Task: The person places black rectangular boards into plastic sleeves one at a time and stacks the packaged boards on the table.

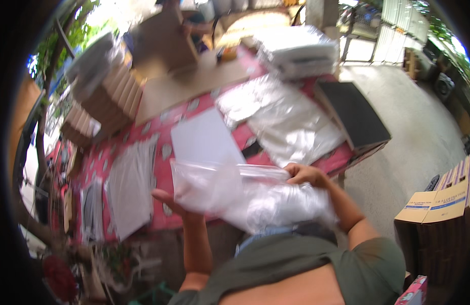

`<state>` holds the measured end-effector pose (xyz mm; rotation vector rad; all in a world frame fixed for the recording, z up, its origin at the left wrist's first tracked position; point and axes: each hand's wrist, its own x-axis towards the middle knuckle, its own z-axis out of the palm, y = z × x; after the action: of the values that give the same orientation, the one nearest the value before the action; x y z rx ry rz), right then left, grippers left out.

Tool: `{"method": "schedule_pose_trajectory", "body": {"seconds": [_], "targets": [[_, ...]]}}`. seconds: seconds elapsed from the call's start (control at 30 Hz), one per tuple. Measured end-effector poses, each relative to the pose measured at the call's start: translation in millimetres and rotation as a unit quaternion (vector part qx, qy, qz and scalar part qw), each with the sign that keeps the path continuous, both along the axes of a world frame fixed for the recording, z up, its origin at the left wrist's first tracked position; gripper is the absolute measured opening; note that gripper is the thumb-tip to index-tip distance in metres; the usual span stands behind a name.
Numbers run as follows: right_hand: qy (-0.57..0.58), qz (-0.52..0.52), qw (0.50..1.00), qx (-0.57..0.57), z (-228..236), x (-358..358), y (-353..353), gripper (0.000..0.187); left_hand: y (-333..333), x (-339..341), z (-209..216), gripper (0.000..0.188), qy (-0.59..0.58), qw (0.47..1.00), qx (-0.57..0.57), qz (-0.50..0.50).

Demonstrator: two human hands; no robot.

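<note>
A clear plastic bag (255, 198) hangs in front of my body, above the near edge of the table. My right hand (303, 174) is closed on its upper right edge. At the bag's left side is my left hand (170, 201), with the thumb stretched out; part of this hand is behind the plastic, and the area is blurred. Just beyond the bag, a white sheet or board (204, 134) lies flat on the pink patterned tablecloth (161, 122).
Clear plastic bags (296, 122) lie beyond my right hand, beside a dark flat board (354, 112). Wrapped white stacks (131, 185) lie at left. Brown boxes (113, 94) are piled far left. Across the table a person (197, 28) handles a brown board (164, 43). Cartons (438, 203) stand at right.
</note>
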<state>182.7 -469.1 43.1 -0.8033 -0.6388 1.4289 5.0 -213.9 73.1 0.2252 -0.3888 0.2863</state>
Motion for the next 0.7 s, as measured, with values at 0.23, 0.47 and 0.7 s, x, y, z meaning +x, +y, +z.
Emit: {"method": "schedule_pose_trajectory", "body": {"seconds": [0.23,0.47,0.7], "targets": [[0.0,-0.288,0.958,0.011,-2,3,-18,0.022,12,-40,-87,0.032,0.173,0.868,0.431,-0.175],[-0.023,0.073,0.993,-0.089,-89,-26,-10,0.024,3,-74,-69,0.065,0.178,0.974,0.135,0.021],[0.007,-0.077,0.981,-0.179,-73,8,9,0.012,10,-80,-95,0.028,0.485,0.852,0.192,0.049]]}}
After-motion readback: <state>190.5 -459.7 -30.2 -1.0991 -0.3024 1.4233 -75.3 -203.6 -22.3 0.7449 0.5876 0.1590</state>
